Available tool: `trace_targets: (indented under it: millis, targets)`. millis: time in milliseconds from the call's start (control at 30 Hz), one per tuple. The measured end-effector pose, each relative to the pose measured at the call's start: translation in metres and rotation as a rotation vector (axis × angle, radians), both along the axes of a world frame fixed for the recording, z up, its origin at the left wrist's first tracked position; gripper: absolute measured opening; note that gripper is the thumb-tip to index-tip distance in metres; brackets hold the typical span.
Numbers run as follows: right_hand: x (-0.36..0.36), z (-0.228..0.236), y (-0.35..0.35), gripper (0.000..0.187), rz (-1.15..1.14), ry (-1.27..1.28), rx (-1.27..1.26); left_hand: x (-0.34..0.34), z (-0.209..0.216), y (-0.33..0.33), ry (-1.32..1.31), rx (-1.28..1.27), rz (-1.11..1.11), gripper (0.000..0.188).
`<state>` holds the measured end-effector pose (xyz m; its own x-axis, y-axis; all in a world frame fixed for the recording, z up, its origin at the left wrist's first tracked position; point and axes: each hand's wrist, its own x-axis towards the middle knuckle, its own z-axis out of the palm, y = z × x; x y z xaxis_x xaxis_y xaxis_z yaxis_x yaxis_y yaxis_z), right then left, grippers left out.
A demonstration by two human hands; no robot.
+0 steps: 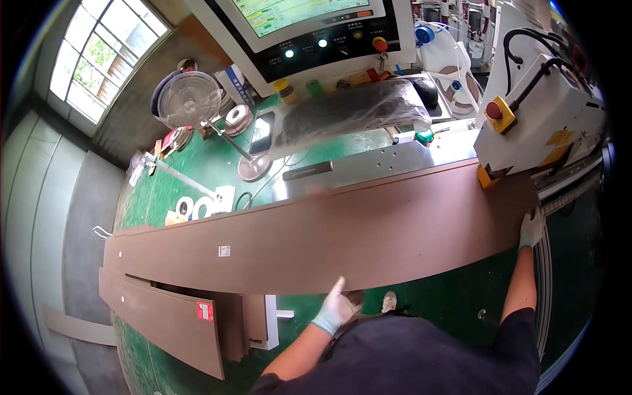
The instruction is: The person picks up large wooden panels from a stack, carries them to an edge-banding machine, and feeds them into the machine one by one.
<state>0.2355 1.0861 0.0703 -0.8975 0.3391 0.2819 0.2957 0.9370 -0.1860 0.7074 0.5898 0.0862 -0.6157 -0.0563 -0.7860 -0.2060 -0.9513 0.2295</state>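
Between our gloved hands, left hand pressing flat and right hand gripping, the long brown panel runs crosswise.

Screen: top centre, rectangular, green and yellow bands, white frame.
Small white label: square, on the long brown board, left of centre.
Red label: rectangular, on the lower brown board's end.
Yellow labels: on the white machine housing, right.

screen cut off, keyboard blurred under plastic
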Motion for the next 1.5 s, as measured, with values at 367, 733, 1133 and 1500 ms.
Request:
trace_targets:
  millis: [367, 733, 1133, 1500]
  targets:
    - [0.194, 0.012, -0.209, 0.042, 0.374, 0.042, -0.185, 0.049, 0.083, -0.119, -0.388, -2.233, -1.348, 0.114]
    - [0.117, 0.016, -0.125, 0.027, 0.273, 0.190, -0.220, -0.031, 0.085, -0.060, -0.324, -2.181, -1.456, 0.111]
    - [0.130, 0.027, -0.156, 0.044, 0.273, 0.216, -0.064, -0.046, 0.073, -0.044, 0.183, -2.385, -1.266, 0.089]
    - [0.166, 0.039, -0.166, 0.015, 0.369, 0.386, -0.344, -0.006, 0.081, -0.086, -0.338, -2.124, -1.781, 0.102]
